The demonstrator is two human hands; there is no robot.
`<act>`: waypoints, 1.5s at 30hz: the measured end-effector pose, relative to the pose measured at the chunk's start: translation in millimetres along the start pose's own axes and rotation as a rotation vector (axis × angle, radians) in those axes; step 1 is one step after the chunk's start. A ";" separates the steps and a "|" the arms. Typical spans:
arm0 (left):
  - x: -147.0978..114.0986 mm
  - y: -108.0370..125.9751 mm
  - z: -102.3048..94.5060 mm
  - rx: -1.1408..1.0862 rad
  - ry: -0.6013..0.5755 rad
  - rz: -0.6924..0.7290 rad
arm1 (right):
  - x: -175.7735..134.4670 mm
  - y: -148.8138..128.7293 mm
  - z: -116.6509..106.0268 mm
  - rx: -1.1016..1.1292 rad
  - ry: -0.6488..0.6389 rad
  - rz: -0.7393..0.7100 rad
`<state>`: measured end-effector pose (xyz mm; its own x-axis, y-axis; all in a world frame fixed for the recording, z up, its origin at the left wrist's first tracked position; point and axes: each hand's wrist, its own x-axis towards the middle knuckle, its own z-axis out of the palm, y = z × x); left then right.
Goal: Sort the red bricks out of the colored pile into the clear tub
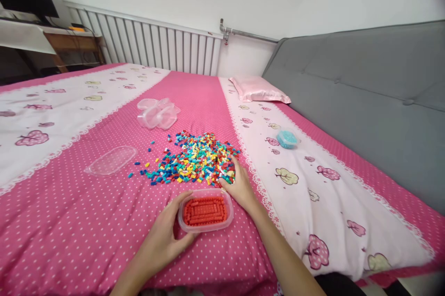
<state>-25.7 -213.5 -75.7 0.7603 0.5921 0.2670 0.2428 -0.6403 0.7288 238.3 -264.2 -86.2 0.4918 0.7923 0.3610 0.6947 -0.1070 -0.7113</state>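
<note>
A clear plastic container (229, 212) with red building bricks (205, 210) laid in rows inside stands on the bed, close to me. My left hand (174, 226) grips its left side, fingers along the far rim and thumb at the near one. Just beyond it spreads a loose pile of small mixed-colour building bricks (198, 154). At the pile's right edge is my right hand (238, 185), thumb and forefinger apart among the bricks. No brick shows held between them, and its other fingers are partly hidden.
A clear lid (113, 159) lies left of the pile. Several nested clear containers (158, 113) sit behind it. To the right is a container of light-blue bricks (287, 138). A pink pillow (259, 89) lies near the grey headboard (365, 87); a white radiator (146, 39) lines the wall.
</note>
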 end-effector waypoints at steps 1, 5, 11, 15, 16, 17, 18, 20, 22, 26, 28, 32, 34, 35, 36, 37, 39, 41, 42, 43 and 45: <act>0.1 -0.2 0.0 0.000 -0.001 -0.001 | 0.7 1.1 0.4 0.050 0.009 0.012; 1.2 -0.2 -0.4 0.005 -0.009 0.007 | 2.3 5.4 2.2 0.138 0.015 0.028; 0.2 -1.2 -0.2 0.028 -0.013 -0.002 | 2.8 9.1 4.4 0.232 0.024 0.060; 0.0 -3.5 0.5 0.041 0.001 0.002 | 4.6 8.9 5.6 0.290 0.004 0.052; 0.1 -4.0 0.7 0.046 0.006 0.002 | 5.2 9.3 6.1 0.307 0.003 0.054; 0.1 -4.5 0.9 0.050 0.010 0.004 | 5.9 10.3 6.5 0.326 0.008 0.061; 0.1 -4.7 1.1 0.053 0.014 0.007 | 6.6 11.8 7.1 0.345 0.020 0.074; 0.1 -4.7 1.4 0.051 0.018 0.015 | 8.1 16.3 8.1 0.385 0.056 0.106; 0.3 -4.4 1.5 0.045 0.020 0.017 | 9.5 21.9 9.0 0.422 0.094 0.132; 0.6 -4.8 1.7 0.050 0.022 0.013 | 11.2 30.5 9.9 0.465 0.144 0.150; 0.5 -5.7 1.9 0.061 0.024 0.019 | 11.5 31.7 9.9 0.470 0.155 0.150; -0.2 -6.8 2.1 0.078 0.039 0.026 | 10.8 29.1 8.6 0.460 0.161 0.136; -0.4 -6.6 2.2 0.083 0.046 0.027 | 10.3 27.0 7.7 0.445 0.162 0.125; -0.4 -6.3 2.2 0.086 0.048 0.027 | 10.0 25.9 7.3 0.435 0.162 0.120; -0.2 -5.9 2.1 0.089 0.048 0.028 | 9.8 24.9 7.0 0.424 0.163 0.114; 0.1 -5.5 2.1 0.090 0.048 0.029 | 9.6 24.1 6.9 0.410 0.165 0.109; 0.8 -4.9 2.2 0.090 0.045 0.032 | 9.1 22.5 6.4 0.373 0.176 0.100; 1.2 -4.8 2.1 0.087 0.043 0.032 | 8.7 21.0 4.8 0.321 0.194 0.092; 1.3 -4.8 2.1 0.084 0.040 0.029 | 8.6 20.2 3.2 0.290 0.202 0.088; 1.2 -4.8 2.0 0.081 0.035 0.024 | 8.6 19.3 0.8 0.256 0.205 0.081; 0.8 -4.9 1.8 0.068 0.018 0.013 | 9.1 17.4 -6.5 0.186 0.191 0.058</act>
<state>-25.2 -210.8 -80.1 0.7529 0.5919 0.2878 0.2740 -0.6795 0.6805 258.2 -262.8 -91.4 0.6301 0.6586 0.4114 0.5632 -0.0228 -0.8260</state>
